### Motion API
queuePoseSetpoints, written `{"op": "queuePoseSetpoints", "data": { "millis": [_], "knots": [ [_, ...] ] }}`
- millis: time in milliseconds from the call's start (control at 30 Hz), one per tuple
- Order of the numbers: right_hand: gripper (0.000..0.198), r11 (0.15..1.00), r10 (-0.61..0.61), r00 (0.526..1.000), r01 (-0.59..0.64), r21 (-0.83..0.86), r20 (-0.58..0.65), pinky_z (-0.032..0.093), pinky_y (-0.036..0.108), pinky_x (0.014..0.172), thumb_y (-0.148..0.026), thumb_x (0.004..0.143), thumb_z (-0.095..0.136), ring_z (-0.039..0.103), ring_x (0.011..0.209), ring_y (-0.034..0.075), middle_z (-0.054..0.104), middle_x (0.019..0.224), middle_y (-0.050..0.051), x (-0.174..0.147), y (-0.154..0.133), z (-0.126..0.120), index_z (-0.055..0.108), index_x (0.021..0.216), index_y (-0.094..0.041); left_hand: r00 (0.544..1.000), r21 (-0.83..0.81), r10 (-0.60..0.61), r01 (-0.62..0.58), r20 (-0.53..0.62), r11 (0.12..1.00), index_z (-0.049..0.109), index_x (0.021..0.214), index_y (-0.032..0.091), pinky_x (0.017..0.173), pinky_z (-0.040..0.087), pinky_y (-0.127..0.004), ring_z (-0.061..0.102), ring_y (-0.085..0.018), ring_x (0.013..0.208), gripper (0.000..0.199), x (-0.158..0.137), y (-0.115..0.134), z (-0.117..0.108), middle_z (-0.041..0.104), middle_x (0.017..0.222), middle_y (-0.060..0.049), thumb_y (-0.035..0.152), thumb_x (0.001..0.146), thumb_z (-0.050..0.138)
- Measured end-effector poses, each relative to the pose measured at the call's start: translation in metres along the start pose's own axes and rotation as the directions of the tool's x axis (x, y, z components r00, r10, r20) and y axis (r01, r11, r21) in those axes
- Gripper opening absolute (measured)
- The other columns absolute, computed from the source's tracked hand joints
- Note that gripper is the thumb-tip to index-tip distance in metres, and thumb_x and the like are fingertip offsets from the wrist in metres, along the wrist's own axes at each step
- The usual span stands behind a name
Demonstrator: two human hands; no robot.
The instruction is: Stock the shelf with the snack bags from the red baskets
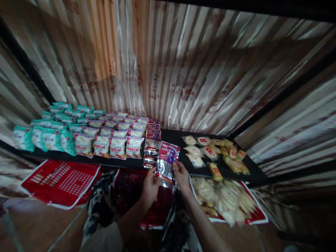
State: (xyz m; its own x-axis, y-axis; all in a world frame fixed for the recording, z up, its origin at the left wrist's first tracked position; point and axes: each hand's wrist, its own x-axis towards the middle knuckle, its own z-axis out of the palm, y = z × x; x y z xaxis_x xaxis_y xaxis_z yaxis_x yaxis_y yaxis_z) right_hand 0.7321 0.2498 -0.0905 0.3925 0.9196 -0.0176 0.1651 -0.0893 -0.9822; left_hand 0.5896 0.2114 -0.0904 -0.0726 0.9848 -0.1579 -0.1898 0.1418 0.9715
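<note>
Between my hands is a flat, shiny snack pouch (166, 161), dark red and purple at the top and silvery below. My left hand (151, 185) pinches its lower left side, and my right hand (181, 176) grips its lower right edge. Just behind and to the left, a column of similar dark red pouches (153, 134) stands on the black shelf (181, 138). Below my hands is a red basket (128, 178), partly hidden by my arms; its contents are too dark to make out.
Left on the shelf stand rows of white-and-red snack bags (109, 145) and teal bags (51, 138). Round white packets (194, 150) and yellow packets (233, 159) lie loosely at the right. Below are a red basket (70, 180) and a filled basket (258, 220). Striped sheeting (168, 70) hangs behind.
</note>
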Motion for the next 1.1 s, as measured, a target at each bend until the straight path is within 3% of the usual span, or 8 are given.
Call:
{"op": "queuePoseSetpoints", "data": {
  "millis": [367, 500, 600, 667, 733, 867, 967, 1100],
  "knots": [
    [0.061, 0.999, -0.025, 1.0, 0.025, -0.035, -0.012, 0.049, 0.03, 0.065, -0.048, 0.069, 0.06, 0.063, 0.071, 0.02, 0.067, 0.081, 0.004, 0.035, -0.018, 0.042, 0.052, 0.12, -0.016, 0.993, -0.019, 0.018, -0.02, -0.115, 1.0, 0.055, 0.112, 0.018, 0.074, 0.051, -0.027, 0.065, -0.015, 0.079, 0.043, 0.046, 0.008, -0.007, 0.068, 0.087, -0.005, 0.021, 0.07, 0.065],
    [0.066, 0.994, 0.002, 1.0, -0.004, 0.105, 0.02, 0.049, 0.028, 0.06, -0.046, 0.064, 0.065, 0.06, 0.061, 0.016, 0.064, 0.071, -0.001, 0.045, -0.023, 0.052, 0.049, 0.122, -0.017, 0.991, 0.036, 0.017, -0.012, -0.134, 0.999, 0.053, 0.115, 0.016, 0.072, 0.052, -0.027, 0.065, -0.016, 0.08, 0.04, 0.058, 0.013, -0.01, 0.068, 0.09, -0.006, 0.023, 0.076, 0.058],
    [0.066, 0.957, 0.118, 0.992, -0.104, 0.269, -0.037, 0.048, 0.027, 0.054, -0.047, 0.058, 0.068, 0.056, 0.055, 0.013, 0.06, 0.065, -0.005, 0.054, -0.028, 0.05, 0.051, 0.115, -0.019, 0.989, 0.187, 0.093, -0.071, -0.115, 0.98, 0.053, 0.117, 0.015, 0.075, 0.053, -0.032, 0.065, -0.018, 0.083, 0.035, 0.058, 0.014, -0.015, 0.068, 0.095, -0.008, 0.028, 0.086, 0.044],
    [0.065, 0.921, 0.204, 0.973, -0.153, 0.357, -0.109, 0.047, 0.025, 0.052, -0.045, 0.054, 0.071, 0.054, 0.052, 0.012, 0.057, 0.062, -0.008, 0.06, -0.03, 0.045, 0.052, 0.11, -0.021, 0.965, 0.4, 0.253, -0.208, -0.062, 0.893, 0.056, 0.113, 0.017, 0.087, 0.05, -0.036, 0.063, -0.019, 0.093, 0.032, 0.056, 0.014, -0.018, 0.067, 0.102, -0.009, 0.023, 0.086, 0.04],
    [0.063, 0.896, 0.251, 0.955, -0.168, 0.41, -0.157, 0.047, 0.024, 0.049, -0.043, 0.051, 0.073, 0.053, 0.051, 0.01, 0.054, 0.06, -0.01, 0.065, -0.032, 0.037, 0.052, 0.107, -0.023, 0.912, 0.609, 0.401, -0.367, 0.086, 0.703, 0.059, 0.111, 0.017, 0.1, 0.042, -0.04, 0.055, -0.021, 0.111, 0.034, 0.055, 0.016, -0.019, 0.064, 0.112, -0.009, 0.015, 0.083, 0.04],
    [0.061, 0.889, 0.27, 0.945, -0.171, 0.425, -0.186, 0.046, 0.022, 0.045, -0.041, 0.051, 0.074, 0.051, 0.049, 0.009, 0.051, 0.057, -0.011, 0.067, -0.032, 0.022, 0.052, 0.105, -0.024, 0.842, 0.806, 0.426, -0.487, 0.331, 0.336, 0.055, 0.121, 0.016, 0.108, 0.03, -0.048, 0.023, -0.029, 0.137, 0.044, 0.068, 0.024, -0.011, 0.045, 0.139, -0.008, 0.011, 0.079, 0.043],
    [0.061, 0.891, 0.284, 0.936, -0.178, 0.417, -0.208, 0.046, 0.022, 0.043, -0.04, 0.051, 0.074, 0.052, 0.051, 0.01, 0.054, 0.061, -0.009, 0.063, -0.029, 0.015, 0.053, 0.105, -0.024, 0.847, 0.849, 0.367, -0.48, 0.384, 0.221, 0.052, 0.125, 0.017, 0.11, 0.023, -0.052, 0.017, -0.032, 0.138, 0.045, 0.088, 0.029, 0.0, 0.037, 0.145, -0.009, 0.02, 0.081, 0.047],
    [0.061, 0.888, 0.316, 0.93, -0.22, 0.404, -0.187, 0.046, 0.022, 0.043, -0.042, 0.053, 0.074, 0.056, 0.055, 0.012, 0.059, 0.071, -0.007, 0.058, -0.026, 0.007, 0.053, 0.108, -0.026, 0.871, 0.88, 0.305, -0.446, 0.385, 0.162, 0.053, 0.124, 0.017, 0.11, 0.017, -0.055, 0.025, -0.032, 0.136, 0.043, 0.106, 0.026, 0.006, 0.04, 0.143, -0.012, 0.029, 0.084, 0.046]
  ]
}}
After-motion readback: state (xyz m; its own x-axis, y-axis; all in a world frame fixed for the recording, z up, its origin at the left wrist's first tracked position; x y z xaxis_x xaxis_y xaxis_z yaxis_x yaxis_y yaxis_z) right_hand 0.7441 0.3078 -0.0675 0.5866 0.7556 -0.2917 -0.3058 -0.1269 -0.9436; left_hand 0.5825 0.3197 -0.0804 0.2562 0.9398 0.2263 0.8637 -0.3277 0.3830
